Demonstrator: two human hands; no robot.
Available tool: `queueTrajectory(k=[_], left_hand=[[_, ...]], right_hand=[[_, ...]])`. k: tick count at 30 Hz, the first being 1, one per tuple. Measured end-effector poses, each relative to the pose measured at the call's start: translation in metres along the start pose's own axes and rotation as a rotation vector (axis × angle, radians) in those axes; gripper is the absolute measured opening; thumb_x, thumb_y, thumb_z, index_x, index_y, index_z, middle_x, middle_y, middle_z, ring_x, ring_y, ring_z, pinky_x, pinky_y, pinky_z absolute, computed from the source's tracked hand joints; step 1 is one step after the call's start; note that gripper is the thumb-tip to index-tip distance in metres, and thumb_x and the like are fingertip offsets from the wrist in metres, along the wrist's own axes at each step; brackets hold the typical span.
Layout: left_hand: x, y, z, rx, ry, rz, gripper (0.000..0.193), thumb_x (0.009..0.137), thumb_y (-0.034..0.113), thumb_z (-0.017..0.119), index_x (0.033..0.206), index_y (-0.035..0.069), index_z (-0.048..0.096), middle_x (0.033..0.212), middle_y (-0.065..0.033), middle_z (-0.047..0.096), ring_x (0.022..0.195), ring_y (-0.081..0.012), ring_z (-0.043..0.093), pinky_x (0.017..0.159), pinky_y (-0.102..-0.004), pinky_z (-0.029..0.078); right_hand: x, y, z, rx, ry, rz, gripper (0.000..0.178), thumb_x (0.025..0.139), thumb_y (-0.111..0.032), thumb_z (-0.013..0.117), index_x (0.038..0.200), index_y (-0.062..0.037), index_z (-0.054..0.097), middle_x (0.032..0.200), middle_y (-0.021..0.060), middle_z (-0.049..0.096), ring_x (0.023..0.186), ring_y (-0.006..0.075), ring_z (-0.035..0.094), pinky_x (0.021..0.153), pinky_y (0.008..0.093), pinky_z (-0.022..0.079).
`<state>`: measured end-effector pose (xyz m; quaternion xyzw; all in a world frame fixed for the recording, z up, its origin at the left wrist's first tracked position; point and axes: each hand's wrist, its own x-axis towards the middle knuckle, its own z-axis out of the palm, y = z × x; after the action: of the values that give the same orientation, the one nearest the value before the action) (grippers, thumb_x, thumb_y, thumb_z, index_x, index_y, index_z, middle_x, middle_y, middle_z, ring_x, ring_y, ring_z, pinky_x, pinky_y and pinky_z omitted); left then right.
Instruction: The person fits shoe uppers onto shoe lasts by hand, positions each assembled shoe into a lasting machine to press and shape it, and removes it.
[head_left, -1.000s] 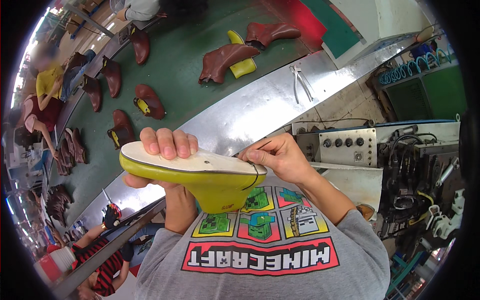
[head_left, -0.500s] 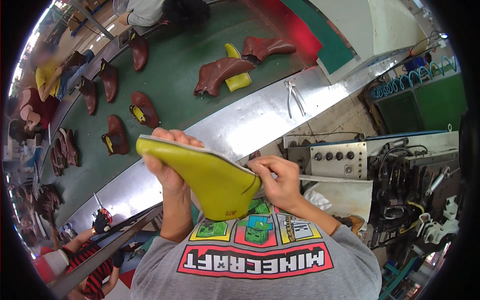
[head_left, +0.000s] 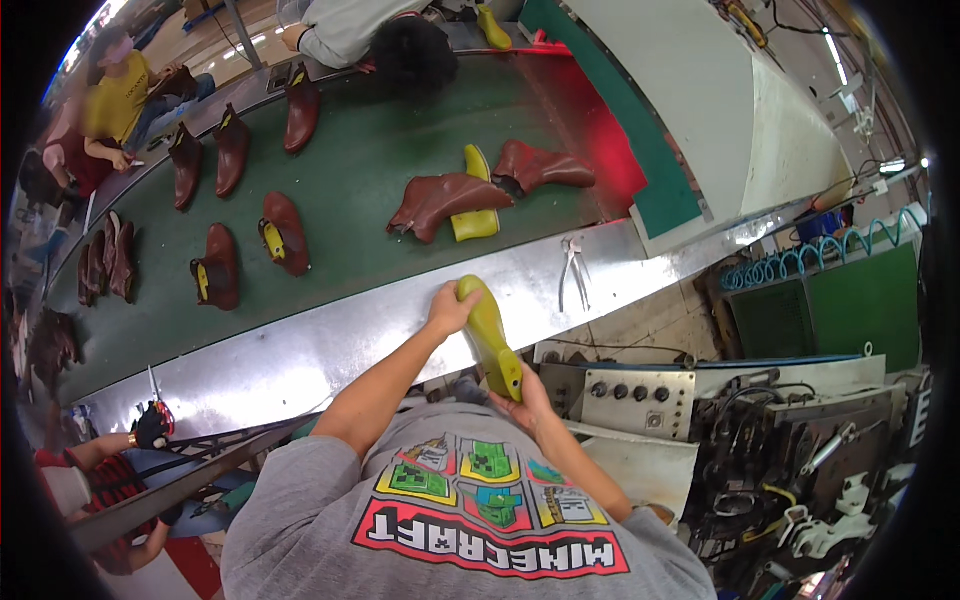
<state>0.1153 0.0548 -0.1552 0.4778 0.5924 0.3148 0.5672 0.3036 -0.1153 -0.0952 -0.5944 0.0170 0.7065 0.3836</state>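
A yellow-green shoe last [head_left: 487, 328] is in both of my hands, above the near metal edge of the conveyor. My left hand [head_left: 454, 308] is closed around its toe end, thumb across the top. At the other end, where a dark hole shows, my right hand [head_left: 526, 398] grips it from the right; some of those fingers are hidden. Beyond my hands, a brown leather boot upper [head_left: 440, 205] lies across another yellow last [head_left: 477, 222] on the green belt. A second brown upper [head_left: 540, 166] rests to its right.
Lasting pincers [head_left: 572, 277] lie on the metal edge [head_left: 370, 335]. Several brown boots [head_left: 286, 235] stand on the belt [head_left: 350, 190] to the left. A large machine [head_left: 690, 110] rises at the far right, and a control box [head_left: 640, 403] is nearer. Co-workers sit across and at left.
The last has been turned from side-on to lengthwise, and has moved away from my chest and right. My left hand now covers its toe from above; my right hand has moved down.
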Motion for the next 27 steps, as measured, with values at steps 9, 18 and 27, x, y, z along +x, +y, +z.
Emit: queueTrajectory(k=[9, 18, 27], left_hand=[[0.089, 0.113, 0.025, 0.85, 0.252, 0.72, 0.075, 0.085, 0.025, 0.085, 0.151, 0.008, 0.056, 0.161, -0.0218, 0.048, 0.146, -0.0427, 0.046, 0.118, -0.0515, 0.042], [0.129, 0.188, -0.005, 1.315, -0.087, 0.579, 0.028, 0.087, 0.032, 0.082, 0.11, 0.015, 0.083, 0.112, -0.0116, 0.078, 0.115, -0.0312, 0.07, 0.11, -0.0539, 0.047], [-0.062, 0.297, -0.14, 0.509, 0.008, 0.696, 0.015, 0.098, 0.012, 0.076, 0.108, 0.001, 0.079, 0.105, -0.01, 0.076, 0.099, -0.0199, 0.074, 0.081, -0.0378, 0.056]], right_hand=[[0.046, 0.001, -0.039, -0.077, -0.048, -0.093, 0.061, 0.111, -0.051, 0.056, 0.141, 0.0019, 0.061, 0.127, 0.0155, 0.072, 0.104, 0.0267, 0.074, 0.089, 0.0462, 0.062], [0.021, -0.007, -0.063, -0.18, 0.184, -0.072, 0.065, 0.107, -0.057, 0.061, 0.147, -0.0063, 0.061, 0.134, 0.0134, 0.07, 0.109, 0.0248, 0.073, 0.087, 0.0421, 0.06], [-0.013, 0.015, -0.06, -0.693, 0.663, -0.712, 0.041, 0.104, -0.043, 0.069, 0.112, -0.0041, 0.081, 0.094, 0.0041, 0.079, 0.093, 0.0209, 0.075, 0.087, 0.0356, 0.06]])
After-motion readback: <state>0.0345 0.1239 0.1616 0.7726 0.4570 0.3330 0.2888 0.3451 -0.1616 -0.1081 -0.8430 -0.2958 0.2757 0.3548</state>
